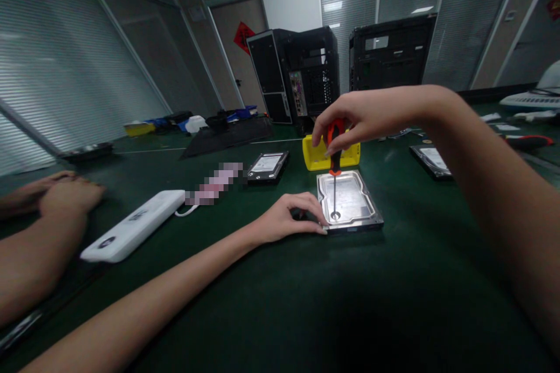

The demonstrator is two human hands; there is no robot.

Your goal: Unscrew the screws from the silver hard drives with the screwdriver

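A hard drive (350,201) with a silver metal cover lies flat on the green table in front of me. My left hand (291,215) rests on the table and pinches the drive's near left corner between thumb and fingers. From above, my right hand (345,119) grips the red and black handle of a screwdriver (335,164). The screwdriver stands upright, its tip at the round spot near the cover's lower left corner. Whether the tip sits in a screw is too small to tell. Just behind the drive is a yellow tray (312,154), partly hidden by my right hand.
Another hard drive (268,166) lies left of the tray, a third (431,158) beyond my right forearm. A white power bank-like block (140,221) lies left, near another person's hands (70,192). Computer cases (312,73) stand behind. A red-handled tool (529,141) is far right.
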